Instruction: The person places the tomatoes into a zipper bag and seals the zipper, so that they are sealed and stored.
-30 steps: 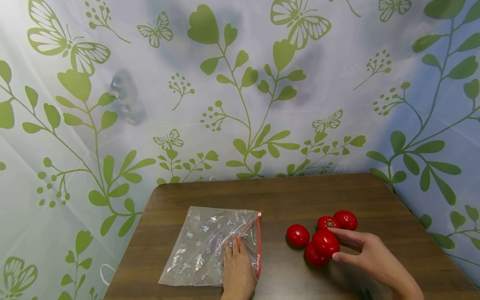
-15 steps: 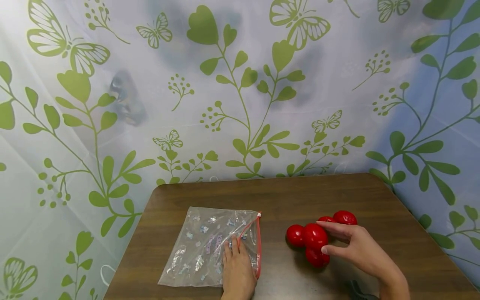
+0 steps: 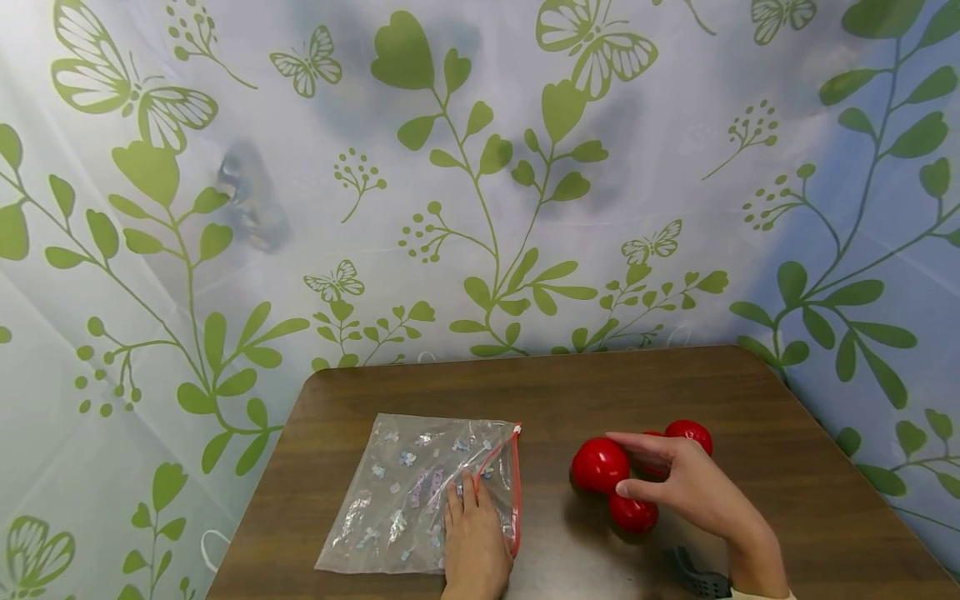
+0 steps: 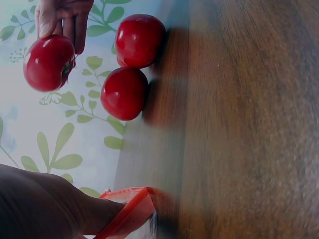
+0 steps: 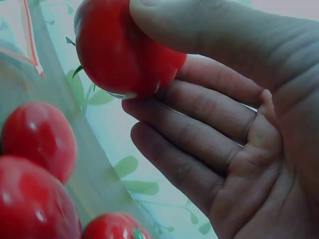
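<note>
My right hand (image 3: 693,483) has hold of one tomato (image 3: 600,465), thumb on one side and fingers on the other, spread about as wide as the fruit; my little finger stretches out clear of the skin. The tomato is up off the desk (image 3: 555,383), roughly at 3 o'clock from the bag (image 3: 390,483). Other tomatoes (image 3: 633,514) sit at its 5 o'clock and between its 2 and 3. My left hand (image 3: 476,546) rests over the bag's 4 to 5 o'clock part, fingers nearly straight; I can't tell whether the thumb pinches the red edge (image 3: 517,492).

To carry this one well, I think I should squeeze only lightly, bring the loose finger in underneath for support, and stay high enough not to knock the rest. The left hand ought to press steadily so the bag doesn't slide.

In the left wrist view the calyx (image 4: 66,68) faces about 4 o'clock, which I read as down toward the desk. The fruit is nearly round; its slightly longer axis seems to run across the stem line.
</note>
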Demonstrator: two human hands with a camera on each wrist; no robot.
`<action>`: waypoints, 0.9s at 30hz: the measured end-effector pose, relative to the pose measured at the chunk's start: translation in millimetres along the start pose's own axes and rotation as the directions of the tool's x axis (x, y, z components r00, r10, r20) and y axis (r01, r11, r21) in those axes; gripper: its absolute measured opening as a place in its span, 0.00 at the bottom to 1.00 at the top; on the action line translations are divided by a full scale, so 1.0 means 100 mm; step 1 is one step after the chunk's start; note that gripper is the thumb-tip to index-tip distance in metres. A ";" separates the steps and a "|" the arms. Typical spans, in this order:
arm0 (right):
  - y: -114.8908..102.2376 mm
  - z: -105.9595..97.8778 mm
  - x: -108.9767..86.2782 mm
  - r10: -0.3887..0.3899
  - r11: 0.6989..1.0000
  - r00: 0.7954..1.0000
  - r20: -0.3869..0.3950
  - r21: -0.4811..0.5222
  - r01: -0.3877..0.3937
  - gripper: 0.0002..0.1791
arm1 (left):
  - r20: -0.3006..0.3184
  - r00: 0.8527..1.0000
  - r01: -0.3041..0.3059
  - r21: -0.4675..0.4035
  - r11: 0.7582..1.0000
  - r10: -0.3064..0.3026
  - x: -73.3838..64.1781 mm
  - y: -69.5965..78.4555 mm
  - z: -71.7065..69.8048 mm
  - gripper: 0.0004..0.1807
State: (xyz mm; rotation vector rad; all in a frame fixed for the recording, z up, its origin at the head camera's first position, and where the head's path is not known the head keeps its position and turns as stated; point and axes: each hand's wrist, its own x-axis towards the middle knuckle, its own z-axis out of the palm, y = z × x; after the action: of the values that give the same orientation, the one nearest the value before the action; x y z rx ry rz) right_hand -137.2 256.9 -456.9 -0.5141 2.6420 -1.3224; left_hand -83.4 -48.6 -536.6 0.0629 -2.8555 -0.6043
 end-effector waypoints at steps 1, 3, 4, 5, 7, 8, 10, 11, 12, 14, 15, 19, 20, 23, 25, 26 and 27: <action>-0.01 0.02 0.02 -0.004 1.000 1.000 0.000 -0.003 0.004 0.37 | -0.001 1.000 -0.001 0.002 1.000 0.001 0.00 0.00 0.00 0.52; -0.04 0.04 0.06 -0.023 1.000 1.000 0.005 0.003 0.023 0.36 | -0.002 1.000 -0.002 0.007 1.000 0.002 0.00 0.00 0.00 0.52; -0.05 0.06 0.07 -0.034 0.999 0.999 0.007 0.007 0.034 0.36 | -0.001 1.000 -0.002 0.010 1.000 0.002 0.00 0.00 0.00 0.52; -0.06 0.08 0.09 -0.048 0.999 0.999 0.008 0.008 0.048 0.36 | -0.001 1.000 -0.002 0.012 1.000 0.002 0.00 0.00 0.01 0.52; -0.08 0.11 0.12 -0.071 0.997 0.997 0.014 0.020 0.070 0.36 | 0.001 1.000 0.000 0.015 1.000 0.000 0.00 0.00 0.01 0.52; -0.09 0.13 0.14 -0.080 0.996 0.997 0.015 0.028 0.080 0.36 | 0.001 1.000 0.000 0.015 1.000 0.000 0.00 0.00 0.01 0.52; -0.10 0.19 0.17 -0.087 0.996 0.996 0.012 0.029 0.087 0.35 | 0.000 1.000 0.001 0.014 1.000 -0.001 0.00 0.00 0.01 0.52; -0.10 0.22 0.18 -0.091 0.995 0.996 0.012 0.031 0.090 0.35 | -0.002 1.000 -0.001 0.014 1.000 0.001 0.00 0.00 0.01 0.52; -0.10 0.24 0.20 -0.092 0.995 0.996 0.014 0.034 0.091 0.35 | -0.005 1.000 -0.004 0.017 1.000 0.004 0.00 0.00 0.02 0.52; -0.11 0.30 0.23 -0.100 0.995 0.995 0.018 0.032 0.099 0.35 | -0.011 1.000 -0.009 0.022 1.000 0.009 0.00 -0.01 0.02 0.51; -0.11 0.32 0.24 -0.104 0.994 0.994 0.024 0.034 0.103 0.35 | -0.014 1.000 -0.012 0.025 1.000 0.012 0.00 -0.01 0.02 0.51; -0.13 0.41 0.30 -0.112 0.993 0.992 0.057 0.054 0.109 0.35 | -0.015 1.000 -0.015 0.037 0.999 0.015 0.00 -0.01 0.02 0.50; -0.13 0.43 0.31 -0.115 0.992 0.991 0.066 0.061 0.111 0.35 | -0.012 1.000 -0.013 0.039 0.999 0.013 0.00 -0.01 0.02 0.50; -0.15 0.49 0.36 -0.116 0.991 0.990 0.082 0.074 0.110 0.35 | -0.002 1.000 -0.004 0.034 0.999 0.004 0.00 -0.01 0.02 0.50; -0.16 0.53 0.39 -0.119 0.991 0.989 0.088 0.075 0.113 0.34 | 0.006 1.000 0.003 0.028 1.000 -0.003 0.01 -0.01 0.01 0.50; -0.17 0.55 0.41 -0.120 0.991 0.989 0.091 0.077 0.114 0.34 | 0.013 1.000 0.008 0.026 1.000 -0.009 0.01 0.00 0.01 0.50; -0.17 0.57 0.42 -0.120 0.990 0.988 0.093 0.079 0.113 0.34 | 0.017 1.000 0.011 0.023 1.000 -0.011 0.01 -0.01 0.01 0.50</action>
State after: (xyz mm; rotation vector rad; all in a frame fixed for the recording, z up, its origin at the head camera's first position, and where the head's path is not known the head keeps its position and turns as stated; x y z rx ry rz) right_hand -156.8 189.3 -477.0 -0.7132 2.5090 -1.3833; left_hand -84.9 -48.6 -537.9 0.0778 -2.8808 -0.5774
